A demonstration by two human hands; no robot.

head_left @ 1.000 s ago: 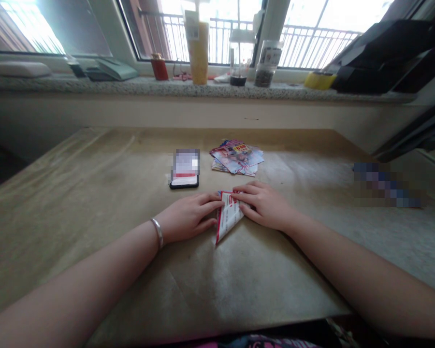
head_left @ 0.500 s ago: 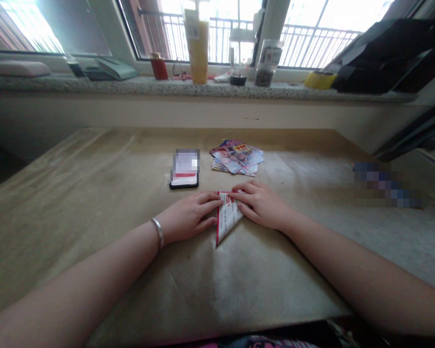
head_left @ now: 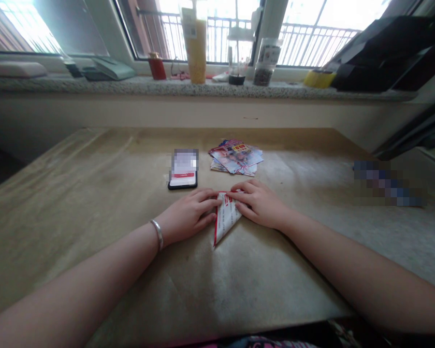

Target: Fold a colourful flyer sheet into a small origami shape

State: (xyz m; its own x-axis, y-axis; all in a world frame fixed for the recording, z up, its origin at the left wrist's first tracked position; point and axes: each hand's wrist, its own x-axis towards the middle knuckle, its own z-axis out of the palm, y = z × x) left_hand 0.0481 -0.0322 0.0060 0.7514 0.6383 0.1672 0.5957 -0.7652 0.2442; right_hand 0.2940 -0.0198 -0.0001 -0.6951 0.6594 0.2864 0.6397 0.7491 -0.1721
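Head view: I have a folded paper (head_left: 224,220) flat on the table (head_left: 166,299) in front of me, a slim triangle with its sharp tip aimed just past six o'clock, towards me. My left hand (head_left: 188,212) comes in from nine o'clock, fingertips against the straight red edge; my right hand (head_left: 264,205) comes in from three, fingers laid over the upper corner. Both hands are low and loosely spread, touching the paper; whether either thumb pinches it or I only press it down, I cannot tell.

To fold this well, I think I should let the left fingertips keep the red edge steady while the right ones press the layers flat, then run a firm stroke down the slanting side at four to five o'clock, towards the tip. Light pressure at the tip seems wise, since the thin point could bend. Any layer slipping under my right fingers would probably leave the crease crooked.

As for room, the loose cards (head_left: 235,157) lie at twelve o'clock beyond the paper and the phone (head_left: 183,182) at about eleven, near my left fingers, so pushing forward has less space. A blurred patterned thing (head_left: 387,186) sits well apart, between two and three. Towards six I have bare tabletop until the near edge, which looks the best side for pulling or turning the paper
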